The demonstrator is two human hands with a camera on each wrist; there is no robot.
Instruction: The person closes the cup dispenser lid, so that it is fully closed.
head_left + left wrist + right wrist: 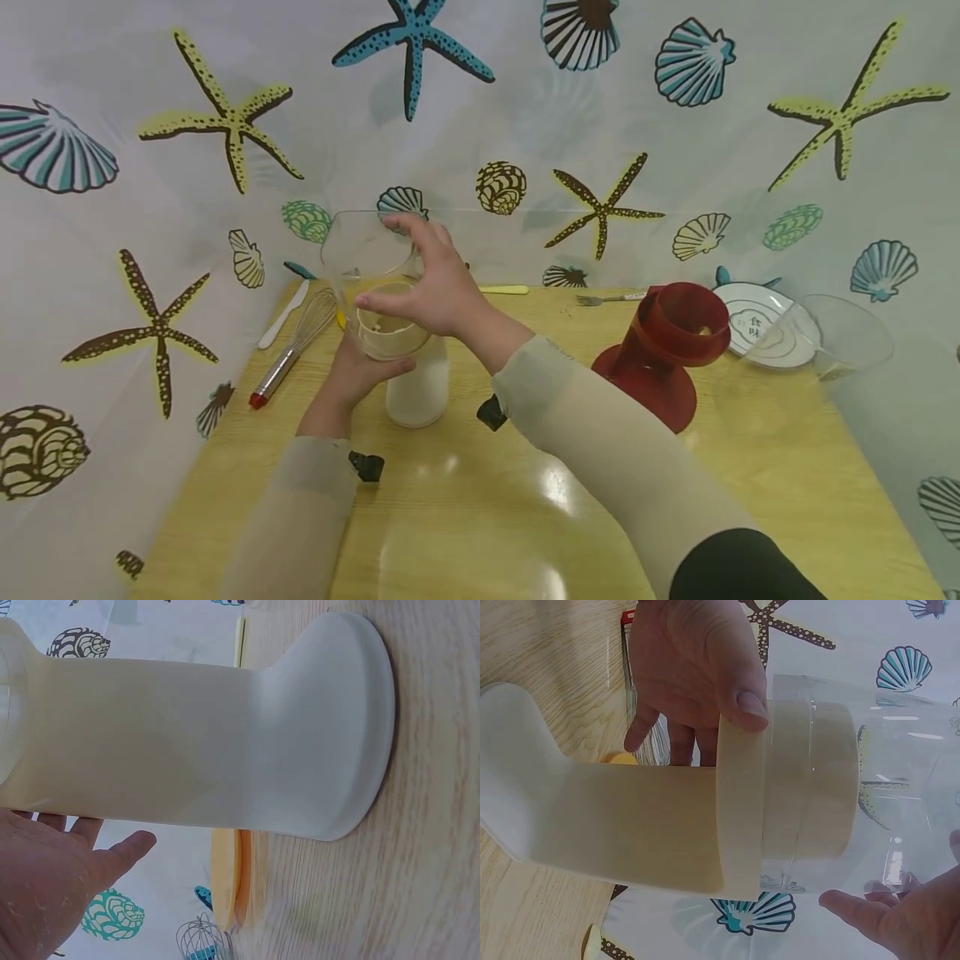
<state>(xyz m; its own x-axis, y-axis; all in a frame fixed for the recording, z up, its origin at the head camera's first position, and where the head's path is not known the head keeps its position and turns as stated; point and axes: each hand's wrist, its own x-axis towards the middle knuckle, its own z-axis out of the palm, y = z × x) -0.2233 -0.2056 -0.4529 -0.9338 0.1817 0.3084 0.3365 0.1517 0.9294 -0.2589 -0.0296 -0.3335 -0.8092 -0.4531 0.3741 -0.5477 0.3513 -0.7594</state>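
Observation:
A cream dispenser stand [417,392] with a wide foot stands upright on the table. A clear plastic container [900,750] fits around the stand's round top, above its collar [739,810]. My left hand [348,375] holds the stand just under the collar, its thumb on the collar's edge in the right wrist view and its other fingers partly hidden behind the stand. My right hand [446,287] grips the clear container from the right, thumb and forefinger spread across its wall.
To the right stand a red dispenser stand [660,350], a white plate [776,350] with printing and another clear container [847,333]. A whisk [296,346] and a white knife [283,317] lie left. A fork [607,299] and a yellow handle [504,290] lie along the back edge.

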